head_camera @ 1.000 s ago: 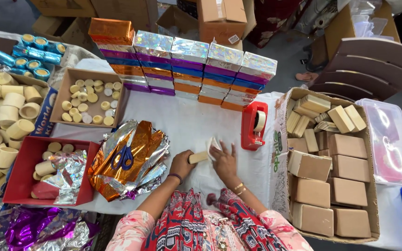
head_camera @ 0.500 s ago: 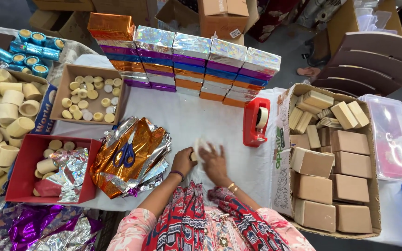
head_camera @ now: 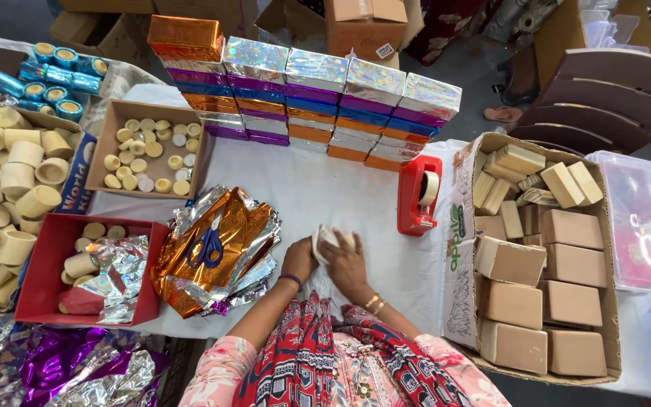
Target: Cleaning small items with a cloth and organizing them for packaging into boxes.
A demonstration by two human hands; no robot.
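Head view — both hands (head_camera: 331, 260) clasp pale wrapped piece (head_camera: 330, 239).

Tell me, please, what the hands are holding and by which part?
Both hands, left and right, clasp a small pale block from opposite sides; the exact grip points are hidden.

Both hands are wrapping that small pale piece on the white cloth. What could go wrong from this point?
The left hand and right hand fold a white sheet round a small pale piece; the thin wrap might tear or crease. Blue-handled scissors lie on loose foil sheets beside the left forearm, so a sweep could snag them. The red tape dispenser stands close and could be knocked.
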